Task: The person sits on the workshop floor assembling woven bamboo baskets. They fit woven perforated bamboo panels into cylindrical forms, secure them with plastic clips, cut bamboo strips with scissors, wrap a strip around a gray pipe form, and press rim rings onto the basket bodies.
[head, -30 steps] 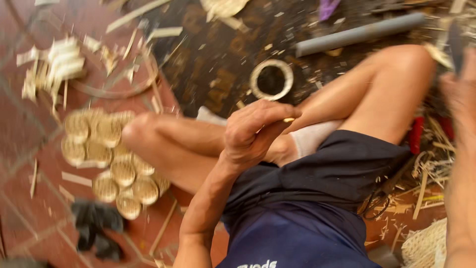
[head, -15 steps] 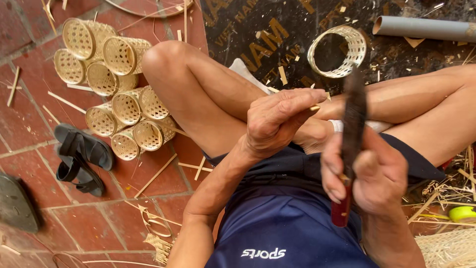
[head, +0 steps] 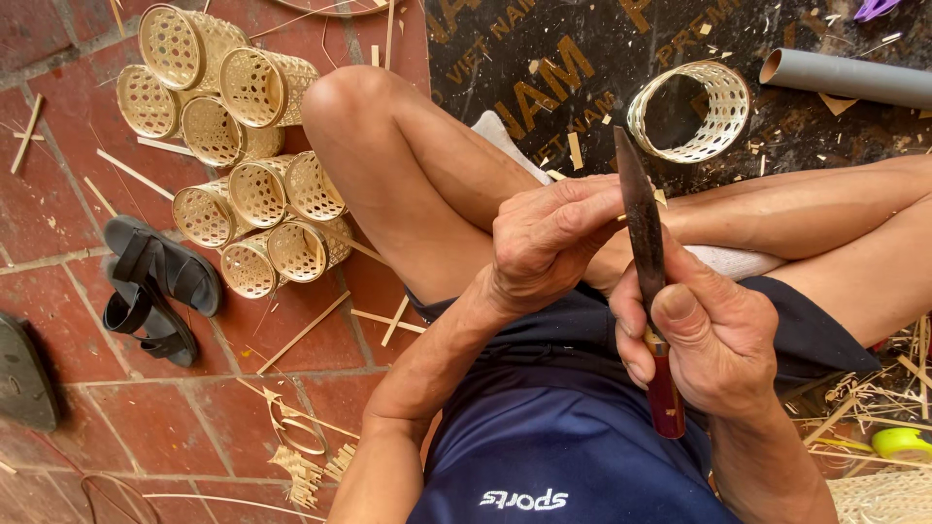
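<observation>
- My right hand grips a knife, blade upright.
- My left hand is clenched on a thin strip beside the blade.
- Woven baskets lie on the floor.

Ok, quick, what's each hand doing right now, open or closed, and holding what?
Left hand: closed, fingers curled; what it pinches is too hidden to tell.
Right hand: closed on the knife by its red handle, blade pointing up.
</observation>
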Action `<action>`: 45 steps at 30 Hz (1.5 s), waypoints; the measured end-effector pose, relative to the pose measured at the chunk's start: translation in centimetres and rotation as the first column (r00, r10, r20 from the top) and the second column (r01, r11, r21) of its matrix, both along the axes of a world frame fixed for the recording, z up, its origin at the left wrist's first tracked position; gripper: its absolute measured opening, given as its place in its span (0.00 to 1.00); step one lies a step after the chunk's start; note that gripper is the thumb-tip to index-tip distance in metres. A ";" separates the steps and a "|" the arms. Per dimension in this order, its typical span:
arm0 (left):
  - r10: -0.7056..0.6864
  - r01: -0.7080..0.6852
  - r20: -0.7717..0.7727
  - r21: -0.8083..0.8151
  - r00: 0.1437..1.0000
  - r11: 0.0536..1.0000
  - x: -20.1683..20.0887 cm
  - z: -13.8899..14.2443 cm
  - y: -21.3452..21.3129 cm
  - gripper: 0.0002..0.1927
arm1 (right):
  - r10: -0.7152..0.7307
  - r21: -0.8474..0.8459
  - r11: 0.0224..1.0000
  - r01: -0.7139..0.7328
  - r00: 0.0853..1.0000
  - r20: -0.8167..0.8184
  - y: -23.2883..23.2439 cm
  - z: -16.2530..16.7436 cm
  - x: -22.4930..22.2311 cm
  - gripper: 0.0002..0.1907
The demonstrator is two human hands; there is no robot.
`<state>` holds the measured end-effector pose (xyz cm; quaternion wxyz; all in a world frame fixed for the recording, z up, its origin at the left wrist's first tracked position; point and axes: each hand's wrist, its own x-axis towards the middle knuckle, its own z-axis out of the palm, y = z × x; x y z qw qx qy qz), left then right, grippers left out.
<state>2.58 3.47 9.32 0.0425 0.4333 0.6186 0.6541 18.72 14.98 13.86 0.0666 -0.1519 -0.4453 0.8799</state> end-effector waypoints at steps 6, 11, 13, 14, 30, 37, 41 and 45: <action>0.005 -0.005 -0.032 0.005 0.999 1.000 -0.2 0.0 0.2 0.20 | -0.004 0.218 0.976 0.003 1.000 0.004 -0.4 0.2 -0.5 0.27; -0.010 0.013 -0.063 0.059 0.998 0.998 -0.3 -0.1 0.8 0.19 | -0.030 0.305 0.952 0.025 0.999 0.011 -0.7 0.7 -0.7 0.29; -0.022 0.026 -0.070 0.064 0.997 0.998 -0.3 -0.1 1.1 0.19 | -0.048 0.295 0.954 0.046 0.999 -0.002 -0.5 0.9 -0.4 0.27; -0.023 0.028 -0.078 0.061 0.997 0.998 -0.3 -0.1 1.1 0.19 | -0.054 0.288 0.956 0.054 0.999 -0.008 -0.4 1.0 -0.2 0.26; -0.080 0.083 -0.200 0.008 0.977 0.997 -1.1 -0.6 0.7 0.17 | -0.017 0.289 0.957 0.012 1.000 0.014 0.3 1.1 0.0 0.29; 0.026 -0.031 -0.196 -0.022 0.980 0.999 -0.9 -2.2 2.4 0.15 | 0.054 0.281 0.955 -0.091 0.989 0.136 1.7 0.5 -0.5 0.34; -0.008 -0.001 -0.247 -0.035 0.969 0.999 -1.1 0.1 1.6 0.15 | 0.019 0.284 0.955 -0.082 0.976 0.215 1.0 5.3 -2.3 0.29; -0.017 0.003 -0.181 -0.077 0.983 0.997 -2.2 1.2 2.5 0.14 | -0.027 0.414 0.894 -0.172 0.901 0.434 0.6 8.5 -6.5 0.27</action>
